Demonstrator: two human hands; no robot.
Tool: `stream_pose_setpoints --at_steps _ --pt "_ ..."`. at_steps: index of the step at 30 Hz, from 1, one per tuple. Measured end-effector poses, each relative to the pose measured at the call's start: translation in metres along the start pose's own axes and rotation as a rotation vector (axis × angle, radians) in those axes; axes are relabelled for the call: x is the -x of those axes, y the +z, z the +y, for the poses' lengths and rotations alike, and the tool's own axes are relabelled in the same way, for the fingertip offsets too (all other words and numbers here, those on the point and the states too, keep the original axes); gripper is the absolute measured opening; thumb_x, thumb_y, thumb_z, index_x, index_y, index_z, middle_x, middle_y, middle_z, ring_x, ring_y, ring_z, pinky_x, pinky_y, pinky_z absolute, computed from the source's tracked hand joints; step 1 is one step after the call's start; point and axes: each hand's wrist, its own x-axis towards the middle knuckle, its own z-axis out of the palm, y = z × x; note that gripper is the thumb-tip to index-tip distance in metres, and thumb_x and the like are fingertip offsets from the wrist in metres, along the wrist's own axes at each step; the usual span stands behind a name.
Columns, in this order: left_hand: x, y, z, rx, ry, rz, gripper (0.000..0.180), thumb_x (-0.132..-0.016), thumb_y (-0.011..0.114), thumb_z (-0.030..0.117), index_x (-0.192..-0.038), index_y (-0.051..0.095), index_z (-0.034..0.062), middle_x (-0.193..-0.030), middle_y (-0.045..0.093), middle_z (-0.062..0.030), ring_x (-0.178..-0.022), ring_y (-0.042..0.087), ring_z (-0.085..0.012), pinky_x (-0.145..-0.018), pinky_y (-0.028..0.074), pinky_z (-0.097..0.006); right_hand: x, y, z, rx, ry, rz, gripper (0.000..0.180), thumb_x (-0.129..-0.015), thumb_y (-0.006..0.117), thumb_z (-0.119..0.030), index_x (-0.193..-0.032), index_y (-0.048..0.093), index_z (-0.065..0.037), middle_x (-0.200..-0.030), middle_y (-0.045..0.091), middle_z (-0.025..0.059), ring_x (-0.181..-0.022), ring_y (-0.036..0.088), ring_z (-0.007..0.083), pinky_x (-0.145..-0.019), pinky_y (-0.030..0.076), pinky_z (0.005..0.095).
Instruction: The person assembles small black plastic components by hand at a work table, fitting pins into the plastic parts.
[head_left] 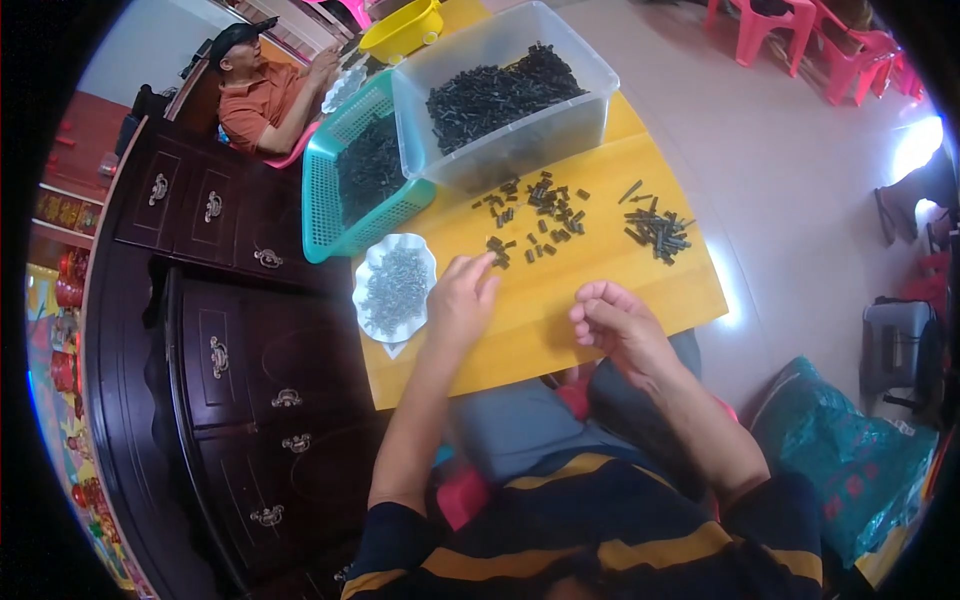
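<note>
My left hand is over the yellow table, thumb and forefinger apart. Its fingertips are beside a few short black tube-like pieces. More of these loose pieces are scattered beyond it. Nearer the right side, my right hand is raised above the table's front edge. Its fingers are curled in with the thumb pressed against them, and whatever they may hold is hidden. Left of my left hand sits a white scalloped dish full of small silvery metal pieces. Longer black pieces lie heaped at the right.
A clear plastic bin and a green basket, both holding black pieces, stand at the far side. A yellow basin is behind them. Dark wooden drawers border the left. Another person sits far left. A teal bag lies right.
</note>
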Motion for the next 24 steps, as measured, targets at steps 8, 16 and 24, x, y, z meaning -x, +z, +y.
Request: stream_pose_setpoints --at_steps 8,16,24 --pt "-0.004 0.007 -0.001 -0.064 0.036 0.048 0.025 -0.087 0.073 0.012 -0.112 0.072 0.0085 -0.104 0.069 -0.0111 -0.091 0.069 -0.0343 -0.077 0.056 -0.042 0.0 -0.001 0.001 -0.006 0.009 -0.015 0.011 -0.101 0.06 -0.01 -0.112 0.061 -0.007 -0.095 0.07 0.0039 -0.08 0.066 0.0111 -0.075 0.055 0.0249" --pt "0.01 0.015 -0.002 -0.04 0.03 0.057 0.021 -0.085 0.076 0.009 -0.105 0.073 0.005 -0.098 0.07 -0.0113 -0.08 0.069 -0.0304 -0.071 0.056 -0.038 -0.001 -0.001 0.002 0.001 0.012 -0.007 0.011 -0.101 0.061 -0.01 -0.112 0.062 -0.007 -0.095 0.07 0.0036 -0.08 0.066 0.0109 -0.075 0.055 0.0244" --pt "0.01 0.018 -0.002 -0.061 0.036 0.092 0.017 -0.087 0.072 0.012 -0.103 0.072 0.0071 -0.101 0.07 -0.0118 -0.09 0.069 -0.0347 -0.076 0.056 -0.043 0.0 0.001 0.003 0.014 0.004 -0.017 0.011 -0.101 0.061 -0.01 -0.111 0.063 -0.007 -0.095 0.07 0.0033 -0.081 0.066 0.0107 -0.075 0.055 0.024"
